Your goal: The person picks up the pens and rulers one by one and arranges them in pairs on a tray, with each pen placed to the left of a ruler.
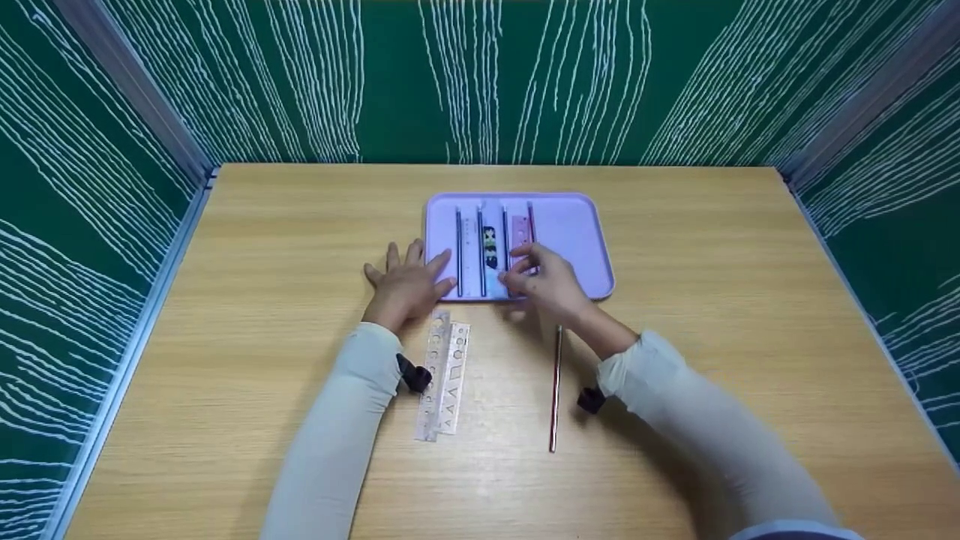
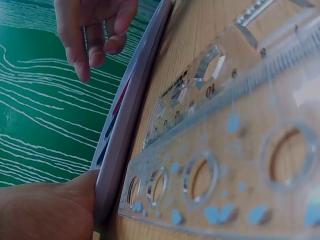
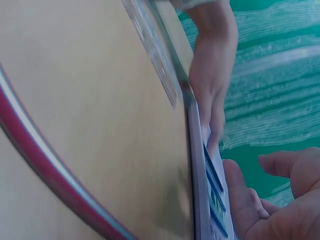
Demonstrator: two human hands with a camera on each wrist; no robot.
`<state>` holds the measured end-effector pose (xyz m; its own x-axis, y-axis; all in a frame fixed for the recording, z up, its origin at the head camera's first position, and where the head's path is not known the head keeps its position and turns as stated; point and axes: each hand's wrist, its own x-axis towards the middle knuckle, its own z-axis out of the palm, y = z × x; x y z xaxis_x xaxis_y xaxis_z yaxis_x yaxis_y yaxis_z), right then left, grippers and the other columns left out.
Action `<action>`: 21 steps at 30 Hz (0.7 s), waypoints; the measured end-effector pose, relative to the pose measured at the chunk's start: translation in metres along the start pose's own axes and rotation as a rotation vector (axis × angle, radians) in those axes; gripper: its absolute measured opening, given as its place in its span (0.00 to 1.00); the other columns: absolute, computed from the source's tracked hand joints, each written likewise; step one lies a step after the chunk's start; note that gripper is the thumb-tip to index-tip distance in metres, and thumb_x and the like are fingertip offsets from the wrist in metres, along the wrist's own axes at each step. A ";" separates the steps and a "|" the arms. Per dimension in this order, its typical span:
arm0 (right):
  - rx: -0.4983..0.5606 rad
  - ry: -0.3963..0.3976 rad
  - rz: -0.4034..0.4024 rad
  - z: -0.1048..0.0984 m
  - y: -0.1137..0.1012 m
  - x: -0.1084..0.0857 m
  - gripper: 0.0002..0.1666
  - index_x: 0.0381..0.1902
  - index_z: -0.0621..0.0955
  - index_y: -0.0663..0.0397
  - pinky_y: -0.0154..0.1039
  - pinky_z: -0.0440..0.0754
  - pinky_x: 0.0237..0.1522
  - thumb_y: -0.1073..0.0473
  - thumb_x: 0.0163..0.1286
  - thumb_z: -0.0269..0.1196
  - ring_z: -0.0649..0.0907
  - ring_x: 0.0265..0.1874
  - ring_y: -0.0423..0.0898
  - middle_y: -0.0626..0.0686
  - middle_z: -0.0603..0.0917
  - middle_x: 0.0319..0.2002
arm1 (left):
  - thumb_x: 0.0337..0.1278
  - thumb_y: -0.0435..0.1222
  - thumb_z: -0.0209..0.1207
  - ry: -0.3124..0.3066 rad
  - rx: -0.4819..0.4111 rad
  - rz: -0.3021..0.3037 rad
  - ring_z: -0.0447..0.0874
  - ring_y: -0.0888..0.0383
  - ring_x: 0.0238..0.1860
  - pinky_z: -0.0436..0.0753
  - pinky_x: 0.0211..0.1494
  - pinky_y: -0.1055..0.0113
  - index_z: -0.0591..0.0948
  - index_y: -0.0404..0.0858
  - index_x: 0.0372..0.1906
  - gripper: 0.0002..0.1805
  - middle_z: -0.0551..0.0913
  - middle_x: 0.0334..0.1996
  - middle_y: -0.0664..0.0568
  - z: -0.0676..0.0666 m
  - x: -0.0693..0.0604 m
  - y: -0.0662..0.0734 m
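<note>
My left hand [image 1: 409, 289] lies with its fingers spread at the left edge of a lilac tray [image 1: 589, 244], thumb and a finger reaching onto it. Over the tray's front part hovers my right hand [image 1: 551, 285], fingers loosely bent; the left wrist view shows nothing between its fingers [image 2: 95, 47]. Inside the tray, dark pencils [image 1: 459, 255] and a red pencil [image 1: 531, 217] stand lengthwise between rulers. Those are a clear ruler [image 1: 470, 259], one with dark figures [image 1: 490, 244] and a pink one [image 1: 520, 229], partly covered by the right hand.
Two clear stencil rulers, one with blue hearts [image 2: 175, 190] and one with cut-out shapes [image 1: 452, 382], overlap on the wooden table [image 1: 262, 247] before the left hand. A red striped pencil [image 1: 556, 397] lies near the right forearm. Green patterned walls [image 1: 405, 82] enclose the table.
</note>
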<state>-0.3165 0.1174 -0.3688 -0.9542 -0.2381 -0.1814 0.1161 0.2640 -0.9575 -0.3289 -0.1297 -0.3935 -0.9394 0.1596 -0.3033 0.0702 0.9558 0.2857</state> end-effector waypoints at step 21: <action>0.053 -0.170 0.093 0.050 0.010 -0.041 0.36 0.65 0.72 0.64 0.51 0.91 0.38 0.64 0.62 0.74 0.88 0.36 0.60 0.61 0.78 0.48 | 0.73 0.66 0.41 0.011 0.018 0.001 0.29 0.28 0.81 0.36 0.69 0.16 0.51 0.69 0.81 0.35 0.39 0.84 0.45 0.002 0.001 0.000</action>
<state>-0.2622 0.0827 -0.3817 -0.8787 -0.3710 -0.3003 0.2199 0.2439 -0.9445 -0.3296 -0.1291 -0.3956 -0.9430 0.1579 -0.2930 0.0768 0.9598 0.2699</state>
